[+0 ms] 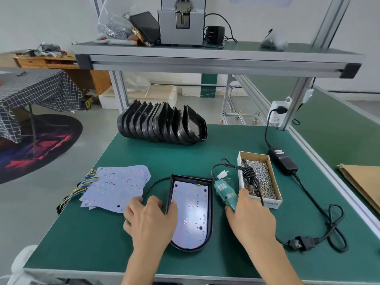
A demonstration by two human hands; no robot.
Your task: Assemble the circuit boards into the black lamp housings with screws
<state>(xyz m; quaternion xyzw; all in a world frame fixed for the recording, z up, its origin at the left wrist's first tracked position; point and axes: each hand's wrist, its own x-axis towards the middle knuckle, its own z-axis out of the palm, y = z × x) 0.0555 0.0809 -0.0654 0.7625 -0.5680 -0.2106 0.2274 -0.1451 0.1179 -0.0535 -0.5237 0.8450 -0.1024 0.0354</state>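
A black lamp housing (210, 204) lies flat near the front of the green table, with a white circuit board (192, 214) seated inside it. My left hand (149, 219) rests on the housing's left rim, thumb on the board's edge. My right hand (249, 214) grips a teal electric screwdriver (223, 192) lying just right of the housing. A cardboard box of screws (259, 177) sits further right. Loose circuit boards (117, 188) with coloured wires fan out to the left. A row of empty black housings (162, 124) stands at the back.
The screwdriver's black power brick (283, 160) and cable (320, 210) run along the right side to a wall socket (277, 114). An aluminium shelf (216, 58) spans overhead with a screw feeder machine on it. A brown cardboard sheet (364, 182) lies on the neighbouring table.
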